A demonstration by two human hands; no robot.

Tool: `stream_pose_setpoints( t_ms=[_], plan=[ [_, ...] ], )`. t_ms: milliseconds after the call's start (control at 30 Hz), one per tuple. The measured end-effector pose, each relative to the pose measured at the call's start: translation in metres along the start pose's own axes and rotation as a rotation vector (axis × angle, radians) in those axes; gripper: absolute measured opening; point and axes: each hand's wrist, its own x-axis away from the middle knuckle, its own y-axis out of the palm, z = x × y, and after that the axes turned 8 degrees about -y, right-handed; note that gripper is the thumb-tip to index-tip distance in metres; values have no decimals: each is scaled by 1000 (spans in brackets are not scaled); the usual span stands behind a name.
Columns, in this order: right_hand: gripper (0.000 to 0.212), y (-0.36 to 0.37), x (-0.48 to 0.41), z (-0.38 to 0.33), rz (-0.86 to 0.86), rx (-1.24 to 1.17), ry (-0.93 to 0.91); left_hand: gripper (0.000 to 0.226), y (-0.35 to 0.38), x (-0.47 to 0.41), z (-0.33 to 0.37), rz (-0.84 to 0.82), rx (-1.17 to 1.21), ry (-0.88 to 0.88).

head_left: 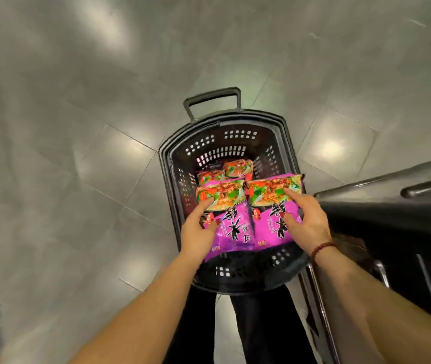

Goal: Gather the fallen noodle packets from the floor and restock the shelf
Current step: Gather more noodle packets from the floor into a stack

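Above the black perforated plastic basket (167, 164), the left hand (198, 232) pinches one glossy purple noodle packet (228, 222); the right hand (307, 223) pinches a second purple packet (272, 199); more packets (238, 168) lie inside it; restocking seemingly remains.

Glossy plastic noodle packets (248, 211); matt perforated plastic basket (285, 143); polished floor tiles (77, 127).

view: head | from: person's head, standing | faces: steeply down at basket (248, 114) on floor (77, 153) | range: close

Red bead bracelet (323, 248), black trousers (261, 332)
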Motion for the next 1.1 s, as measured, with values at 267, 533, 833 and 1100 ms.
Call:
stream_pose_setpoints(
  t_ms=[267, 533, 833, 1100],
  plan=[
    [58, 98, -64, 118, -135, 129, -45, 63, 80, -95, -113, 159, 91, -171],
    [56, 169, -106, 195, -171, 122, -2, 63, 118, -176, -179, 197, 73, -245],
    [57, 217, -131, 242, -163, 28, -2, 61, 114, -229, -230, 255, -13, -173],
    [72, 222, -125, 261, -403, 98, 155, 76, 118, -235, -245, 133, -174, -214]
  ],
)
